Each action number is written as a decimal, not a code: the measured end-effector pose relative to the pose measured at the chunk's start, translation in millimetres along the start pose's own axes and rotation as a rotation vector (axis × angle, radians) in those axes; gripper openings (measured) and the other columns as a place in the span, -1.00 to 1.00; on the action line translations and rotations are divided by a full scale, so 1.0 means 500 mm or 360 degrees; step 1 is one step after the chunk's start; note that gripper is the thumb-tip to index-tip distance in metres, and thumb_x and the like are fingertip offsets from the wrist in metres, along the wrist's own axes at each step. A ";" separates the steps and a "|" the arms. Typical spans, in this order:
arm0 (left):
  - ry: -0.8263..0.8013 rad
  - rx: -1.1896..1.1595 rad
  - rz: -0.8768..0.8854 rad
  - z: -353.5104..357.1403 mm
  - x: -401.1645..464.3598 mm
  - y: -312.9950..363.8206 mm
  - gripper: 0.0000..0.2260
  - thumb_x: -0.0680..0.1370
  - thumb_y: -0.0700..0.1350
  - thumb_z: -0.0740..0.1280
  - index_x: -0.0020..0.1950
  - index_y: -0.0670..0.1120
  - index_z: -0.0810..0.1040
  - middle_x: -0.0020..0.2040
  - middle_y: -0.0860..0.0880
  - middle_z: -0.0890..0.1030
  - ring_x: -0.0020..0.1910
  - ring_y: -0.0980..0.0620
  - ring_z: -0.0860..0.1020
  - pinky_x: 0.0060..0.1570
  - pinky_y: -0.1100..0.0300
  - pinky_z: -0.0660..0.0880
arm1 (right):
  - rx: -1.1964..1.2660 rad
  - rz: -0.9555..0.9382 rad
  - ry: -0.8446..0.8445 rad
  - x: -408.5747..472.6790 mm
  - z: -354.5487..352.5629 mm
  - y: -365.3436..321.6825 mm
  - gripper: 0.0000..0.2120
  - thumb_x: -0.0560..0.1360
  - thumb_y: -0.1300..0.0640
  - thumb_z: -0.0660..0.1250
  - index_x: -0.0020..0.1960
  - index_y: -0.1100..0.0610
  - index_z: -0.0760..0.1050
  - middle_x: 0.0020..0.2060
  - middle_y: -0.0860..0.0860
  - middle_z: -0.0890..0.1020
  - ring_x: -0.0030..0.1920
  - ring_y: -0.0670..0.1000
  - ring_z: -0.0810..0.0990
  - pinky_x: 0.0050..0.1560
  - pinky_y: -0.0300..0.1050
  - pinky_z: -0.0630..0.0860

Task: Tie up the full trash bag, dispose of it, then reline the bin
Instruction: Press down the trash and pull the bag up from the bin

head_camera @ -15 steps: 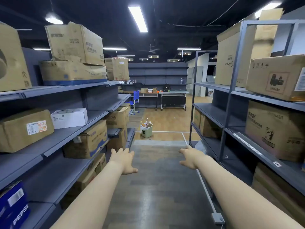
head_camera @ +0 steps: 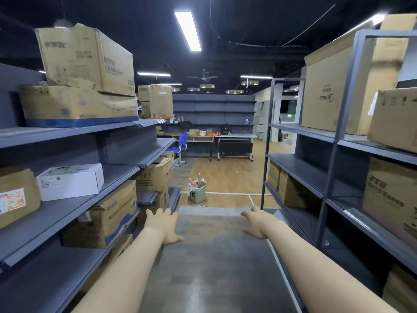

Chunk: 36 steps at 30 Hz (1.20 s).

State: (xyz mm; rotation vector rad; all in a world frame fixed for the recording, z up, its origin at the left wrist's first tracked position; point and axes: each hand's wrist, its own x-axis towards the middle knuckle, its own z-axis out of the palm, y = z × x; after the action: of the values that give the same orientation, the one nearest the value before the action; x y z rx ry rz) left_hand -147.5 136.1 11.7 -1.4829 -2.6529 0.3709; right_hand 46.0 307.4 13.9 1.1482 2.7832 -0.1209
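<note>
Bare left hand [head_camera: 163,227] and right hand [head_camera: 259,224] out front, fingers loose, holding nothing. Green bin [head_camera: 198,193] well ahead at aisle end, bag [head_camera: 195,188] overfull. Risk: spilling rubbish when gathering the rim; tight shelves [head_camera: 126,177] beside.

Grey shelving [head_camera: 94,177] on the left carried cardboard boxes [head_camera: 85,59] and a white box [head_camera: 70,181]. A metal rack [head_camera: 338,136] on the right carried more cartons [head_camera: 327,98]. Beyond the aisle stood a blue chair [head_camera: 181,143] beside two desks [head_camera: 225,137].
</note>
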 end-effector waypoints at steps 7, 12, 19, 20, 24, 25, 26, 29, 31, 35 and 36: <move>-0.0105 0.0015 -0.0031 0.018 0.100 -0.035 -0.36 0.52 0.25 0.20 0.47 -0.10 0.20 0.43 -0.14 0.28 0.43 -0.18 0.23 0.42 -0.24 0.11 | -0.0042 -0.0005 -0.0027 0.131 -0.017 -0.009 -0.50 0.59 0.02 0.17 0.49 0.09 0.18 0.44 0.15 0.21 0.38 0.21 0.35 0.32 0.07 0.39; -0.0107 0.0009 -0.0006 0.028 0.191 -0.034 -0.36 0.52 0.25 0.20 0.47 -0.10 0.20 0.43 -0.14 0.29 0.43 -0.18 0.24 0.42 -0.25 0.11 | -0.0077 -0.0006 -0.0047 0.224 -0.018 0.004 -0.50 0.58 0.00 0.17 0.48 0.09 0.19 0.42 0.14 0.23 0.36 0.20 0.38 0.29 0.06 0.40; -0.0134 0.0039 -0.0045 0.050 0.370 -0.015 -0.33 0.51 0.27 0.20 0.47 -0.09 0.18 0.44 -0.14 0.27 0.43 -0.19 0.24 0.40 -0.26 0.11 | -0.0098 -0.0038 -0.0070 0.399 -0.050 0.045 -0.47 0.59 0.01 0.16 0.51 0.08 0.14 0.43 0.14 0.23 0.36 0.19 0.37 0.30 0.04 0.39; -0.0135 0.0038 -0.0066 0.047 0.402 -0.017 -0.33 0.51 0.27 0.20 0.48 -0.09 0.17 0.44 -0.14 0.27 0.43 -0.19 0.23 0.40 -0.26 0.10 | -0.0101 -0.0042 -0.0058 0.430 -0.060 0.053 -0.46 0.59 0.00 0.17 0.51 0.08 0.13 0.43 0.14 0.23 0.37 0.19 0.37 0.30 0.03 0.38; -0.0097 0.0001 -0.0148 0.009 0.536 -0.021 -0.34 0.50 0.27 0.21 0.46 -0.09 0.20 0.44 -0.14 0.27 0.43 -0.19 0.24 0.38 -0.24 0.13 | -0.0060 -0.0093 0.0004 0.551 -0.101 0.086 -0.45 0.59 -0.02 0.18 0.52 0.06 0.11 0.45 0.13 0.21 0.41 0.17 0.31 0.35 0.04 0.35; -0.0082 -0.0018 -0.0152 0.000 0.568 -0.015 -0.34 0.50 0.27 0.20 0.46 -0.09 0.20 0.44 -0.14 0.27 0.42 -0.18 0.25 0.38 -0.22 0.14 | -0.0046 -0.0096 0.0011 0.578 -0.107 0.097 -0.45 0.59 -0.02 0.18 0.52 0.05 0.11 0.45 0.13 0.21 0.41 0.17 0.31 0.36 0.04 0.35; -0.0067 -0.0036 -0.0142 -0.007 0.597 -0.007 -0.34 0.50 0.28 0.20 0.46 -0.09 0.20 0.43 -0.13 0.27 0.42 -0.18 0.25 0.37 -0.20 0.15 | -0.0037 -0.0093 0.0011 0.603 -0.110 0.108 -0.45 0.59 -0.01 0.18 0.52 0.05 0.11 0.45 0.13 0.20 0.41 0.16 0.31 0.36 0.04 0.34; -0.0034 -0.0039 -0.0080 -0.009 0.670 0.021 -0.35 0.51 0.27 0.20 0.46 -0.09 0.20 0.41 -0.13 0.29 0.41 -0.16 0.26 0.36 -0.18 0.18 | -0.0064 -0.0067 -0.0024 0.673 -0.108 0.142 -0.45 0.59 -0.01 0.17 0.53 0.06 0.11 0.46 0.13 0.18 0.41 0.16 0.31 0.35 0.03 0.35; -0.0061 -0.0011 -0.0051 0.001 0.708 0.032 -0.34 0.51 0.27 0.19 0.47 -0.09 0.18 0.42 -0.13 0.28 0.41 -0.16 0.25 0.37 -0.19 0.16 | -0.0093 -0.0056 -0.0061 0.716 -0.101 0.157 -0.46 0.60 -0.02 0.17 0.52 0.07 0.12 0.45 0.13 0.19 0.40 0.17 0.34 0.33 0.02 0.37; -0.0119 0.0055 -0.0062 0.022 0.777 0.027 -0.30 0.52 0.27 0.18 0.51 -0.09 0.11 0.45 -0.14 0.25 0.43 -0.18 0.24 0.39 -0.23 0.13 | -0.0110 -0.0063 -0.0097 0.792 -0.092 0.170 -0.48 0.59 -0.03 0.18 0.49 0.08 0.16 0.42 0.13 0.22 0.38 0.18 0.35 0.31 0.05 0.38; -0.0132 0.0062 -0.0070 0.025 0.796 0.022 -0.30 0.52 0.27 0.18 0.52 -0.09 0.10 0.46 -0.14 0.24 0.43 -0.18 0.23 0.40 -0.24 0.12 | -0.0109 -0.0069 -0.0102 0.814 -0.092 0.171 -0.48 0.59 -0.04 0.18 0.49 0.08 0.17 0.42 0.13 0.22 0.38 0.17 0.35 0.31 0.05 0.37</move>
State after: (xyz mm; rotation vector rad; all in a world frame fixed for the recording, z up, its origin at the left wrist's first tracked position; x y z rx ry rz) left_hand -351.0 476.7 -22.4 -1.4260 -2.7199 0.4885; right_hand -183.6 656.7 -3.1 1.0496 2.7346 -0.0643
